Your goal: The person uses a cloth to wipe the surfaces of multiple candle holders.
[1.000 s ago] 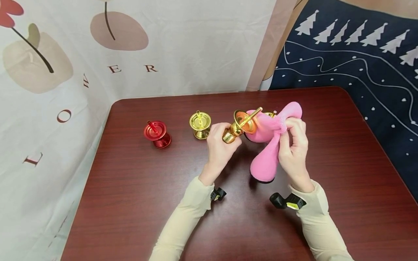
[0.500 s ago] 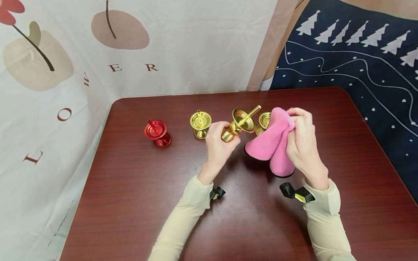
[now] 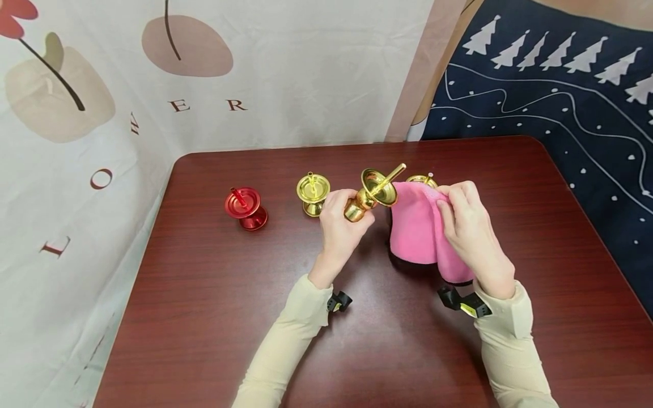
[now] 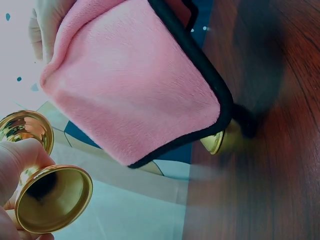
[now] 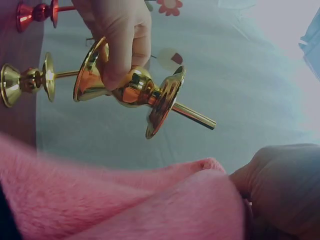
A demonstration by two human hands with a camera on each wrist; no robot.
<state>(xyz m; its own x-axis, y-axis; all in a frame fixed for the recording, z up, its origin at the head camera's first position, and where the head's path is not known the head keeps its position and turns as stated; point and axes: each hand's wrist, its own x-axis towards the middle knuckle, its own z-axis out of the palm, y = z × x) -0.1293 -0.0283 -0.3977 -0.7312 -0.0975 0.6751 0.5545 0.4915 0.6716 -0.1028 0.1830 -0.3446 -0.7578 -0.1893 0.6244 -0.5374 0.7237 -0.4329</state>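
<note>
Bright head view, soft sheen on tabletop [image 3: 382, 345], dimmer bluish wrist views

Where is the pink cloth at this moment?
In the head view, the pink cloth hangs from the right hand, right of the gold candlestick gripped by the left hand, partly hiding a second gold candlestick behind it.

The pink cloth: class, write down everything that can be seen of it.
The pink cloth looks soft and plush, with black edging. The right hand pinches its upper part, and it drapes down in loose folds rather than lying flat. From the head view, it hangs before a gold candle holder, hiding most of it. Whether its lower edge touches the table cannot be told.
</note>
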